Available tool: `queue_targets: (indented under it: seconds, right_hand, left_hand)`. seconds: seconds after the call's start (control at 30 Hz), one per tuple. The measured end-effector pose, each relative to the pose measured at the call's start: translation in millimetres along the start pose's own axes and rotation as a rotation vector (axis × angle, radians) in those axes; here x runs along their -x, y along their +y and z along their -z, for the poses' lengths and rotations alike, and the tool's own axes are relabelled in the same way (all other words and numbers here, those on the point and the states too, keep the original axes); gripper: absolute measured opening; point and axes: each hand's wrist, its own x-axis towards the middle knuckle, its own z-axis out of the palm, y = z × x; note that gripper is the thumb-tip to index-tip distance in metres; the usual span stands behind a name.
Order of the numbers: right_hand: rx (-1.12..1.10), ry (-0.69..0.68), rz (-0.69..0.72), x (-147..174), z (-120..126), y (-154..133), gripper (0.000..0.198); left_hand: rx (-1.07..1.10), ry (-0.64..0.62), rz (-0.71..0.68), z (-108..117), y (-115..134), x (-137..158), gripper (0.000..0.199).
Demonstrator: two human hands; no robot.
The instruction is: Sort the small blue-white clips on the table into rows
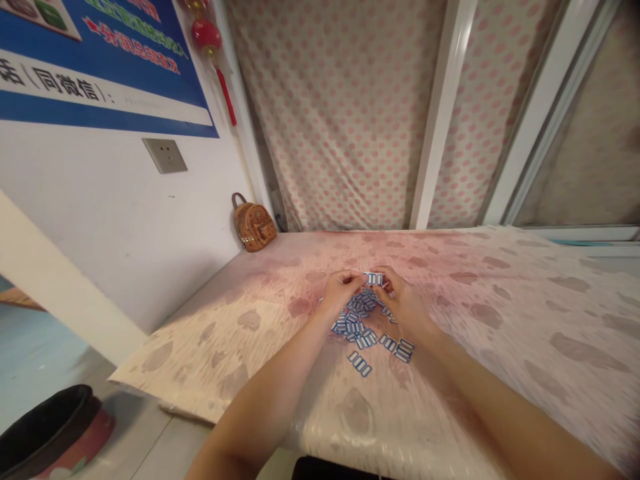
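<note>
A small flat piece with blue and white bars [373, 279] is held up over the table between my two hands. My left hand [342, 289] pinches it at its left edge, thumb and fingers closed. At its right edge my right hand [400, 295] grips it the same way. Right below lies a loose pile of similar blue-and-white pieces [354, 324], overlapping one another, partly hidden by my hands. One single piece [360, 363] lies apart, nearer to me. Two more pieces [397, 347] lie beside my right forearm.
A patterned tablecloth [250, 347] under a shiny cover spans the table. Against the wall at the back left stands a small brown backpack [255, 227]. A dark-rimmed bin [55, 427] is on the floor at left. A dotted curtain [345, 120] hangs behind the table.
</note>
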Motion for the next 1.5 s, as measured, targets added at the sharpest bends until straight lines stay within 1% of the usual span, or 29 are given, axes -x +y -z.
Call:
queue_targets:
  seconds: [0.1,0.23,0.27,0.43,0.57,0.67,0.7,0.77,0.83,0.9,0.93,1.0,1.07,1.23,1.33,1.5]
  right_hand:
    - [0.01,0.003,0.0,-0.6,-1.3,3.0,0.031]
    - [-0.012,0.01,-0.04,-0.7,-3.4,6.8,0.038]
    - [-0.039,0.014,-0.049,-0.9,-3.4,6.8,0.037]
    - [-0.163,0.014,-0.11,-4.1,1.5,-3.0,0.015]
    - [-0.193,0.017,-0.15,-5.7,3.7,-8.5,0.015]
    - [-0.187,-0.002,-0.148,-7.5,5.4,-1.6,0.016]
    - [-0.169,-0.009,-0.146,-8.6,7.4,2.5,0.016]
    - [-0.069,-0.013,-0.148,-11.4,14.5,12.0,0.016]
    - [0.186,-0.05,-0.157,-14.4,24.3,20.9,0.011]
    - [0.451,-0.164,-0.211,-16.4,33.6,27.1,0.012]
    - [0.515,-0.241,-0.249,-16.8,36.8,28.9,0.014]
    - [0.544,-0.317,-0.279,-16.1,39.4,30.3,0.018]
    - [0.527,-0.372,-0.285,-14.2,37.1,29.7,0.019]
    - [0.519,-0.506,-0.223,-9.3,25.8,25.9,0.011]
    - [0.536,-0.534,-0.239,-9.0,23.3,22.3,0.01]
    - [0.515,-0.508,-0.245,-9.8,23.6,17.3,0.005]
  left_hand:
    - [0.018,-0.009,-0.007,0.1,-0.7,-0.6,0.04]
    - [0.011,0.005,0.003,0.5,-1.4,-0.9,0.039]
    - [0.001,0.008,0.004,0.7,-1.5,-0.9,0.038]
    - [0.003,-0.011,-0.016,0.5,-1.1,-0.4,0.032]
    - [0.025,-0.006,-0.005,-0.8,-1.9,-0.5,0.028]
    - [0.008,-0.001,-0.006,0.5,-4.3,-2.4,0.024]
    - [-0.008,0.017,-0.014,1.9,-5.3,-3.5,0.022]
    - [-0.052,0.096,-0.044,6.1,-6.7,-6.2,0.016]
    - [-0.099,0.185,-0.069,11.6,-7.2,-9.1,0.012]
    - [-0.138,0.221,-0.071,16.6,-7.0,-11.5,0.012]
    - [-0.15,0.226,-0.074,18.5,-6.8,-12.4,0.013]
    - [-0.168,0.222,-0.083,20.4,-6.7,-13.3,0.014]
    - [-0.187,0.215,-0.099,20.5,-7.4,-13.6,0.014]
    - [-0.251,0.218,-0.14,18.6,-10.4,-14.1,0.012]
    - [-0.285,0.222,-0.144,18.4,-10.4,-14.1,0.01]
    - [-0.29,0.218,-0.125,18.2,-10.1,-12.7,0.01]
